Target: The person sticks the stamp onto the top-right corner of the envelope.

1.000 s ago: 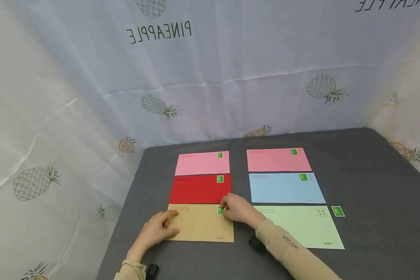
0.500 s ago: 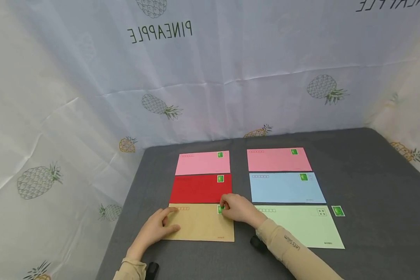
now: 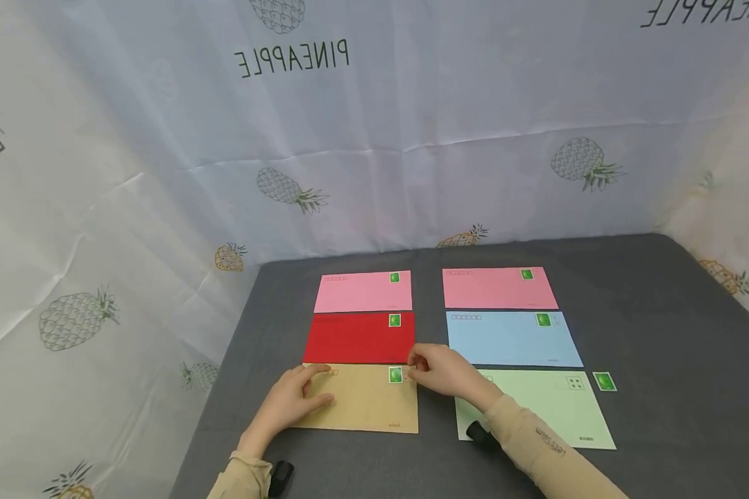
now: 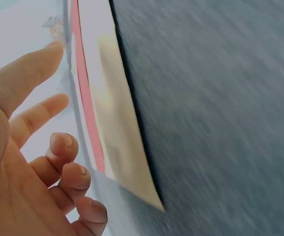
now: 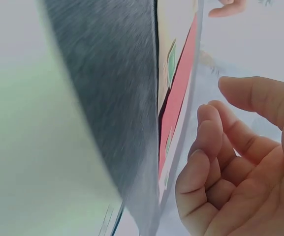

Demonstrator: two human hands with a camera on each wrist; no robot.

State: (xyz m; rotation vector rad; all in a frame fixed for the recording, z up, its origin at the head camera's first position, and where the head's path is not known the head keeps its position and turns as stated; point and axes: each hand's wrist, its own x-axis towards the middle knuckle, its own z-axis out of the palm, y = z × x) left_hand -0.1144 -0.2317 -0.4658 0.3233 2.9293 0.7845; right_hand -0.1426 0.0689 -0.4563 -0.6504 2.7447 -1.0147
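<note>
A tan envelope [image 3: 365,402] lies at the front of the left column, a green stamp [image 3: 396,375] at its upper right corner. My left hand [image 3: 287,405] is at the envelope's left end, thumb and forefinger extended over the paper; its other fingers curl loosely in the left wrist view. Just right of the stamp, my right hand [image 3: 446,373] hovers by the envelope's right edge. Nothing shows between its loosely bent fingers in the right wrist view, where the stamp [image 5: 172,63] appears edge-on, apart from the hand. My right forearm hides part of a light green envelope [image 3: 537,398].
Behind the tan envelope lie a red envelope [image 3: 358,339] and a pink one [image 3: 362,292], both stamped. A stamped blue envelope [image 3: 505,339] and another pink envelope [image 3: 493,289] lie right. A loose green stamp [image 3: 605,382] rests beside the light green envelope on the grey tabletop [image 3: 661,430].
My right hand has moved right, off the stamp on the tan envelope, which now shows whole. My left hand has shifted slightly right over the envelope.
</note>
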